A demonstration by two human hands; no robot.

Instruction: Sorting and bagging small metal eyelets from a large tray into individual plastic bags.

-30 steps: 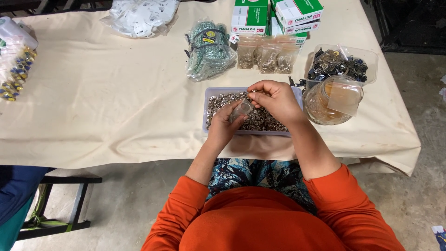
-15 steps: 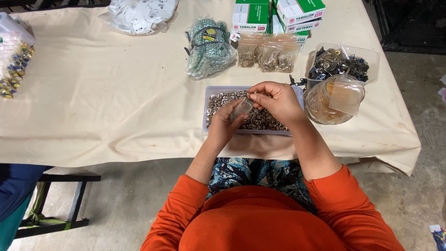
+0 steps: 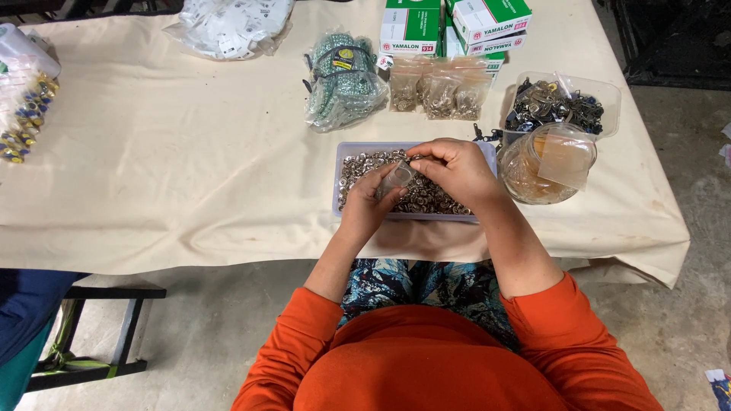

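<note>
shiny metal snaps (image 3: 434, 199), matt cloth tablecloth (image 3: 190, 183)

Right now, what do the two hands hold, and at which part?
The left hand holds a small clear plastic bag by its lower part, over the tray of small metal pieces. The right hand pinches near the bag's top; what its fingertips hold cannot be told.

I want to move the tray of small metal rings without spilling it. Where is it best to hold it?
Probably grip the tray by its two short end walls, from left and right: it is long, shallow, nearly full. The hands are over its middle.
</note>
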